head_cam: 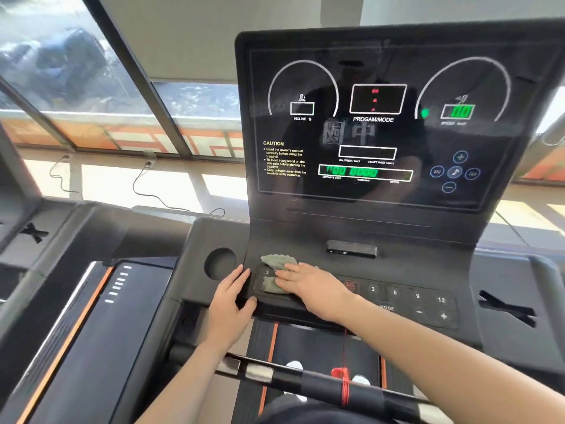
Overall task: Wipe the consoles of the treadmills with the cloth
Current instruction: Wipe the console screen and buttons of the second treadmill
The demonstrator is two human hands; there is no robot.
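Observation:
A black treadmill console [360, 237] fills the middle of the view, with a lit display screen [376, 130] above and a button panel [406, 301] below. A grey-green cloth [276, 263] lies on the left end of the button panel. My right hand [308, 287] lies flat on the cloth, fingers pointing left and pressing it against the panel. My left hand [230, 296] rests on the console's front left edge beside the cloth, thumb hooked over the rim, without touching the cloth.
A round cup holder [220, 263] sits left of the panel. A handlebar [305, 379] with a red safety cord [344, 384] crosses below my arms. A second treadmill [91, 332] stands to the left. Windows [91, 87] and power cables [146, 191] lie beyond.

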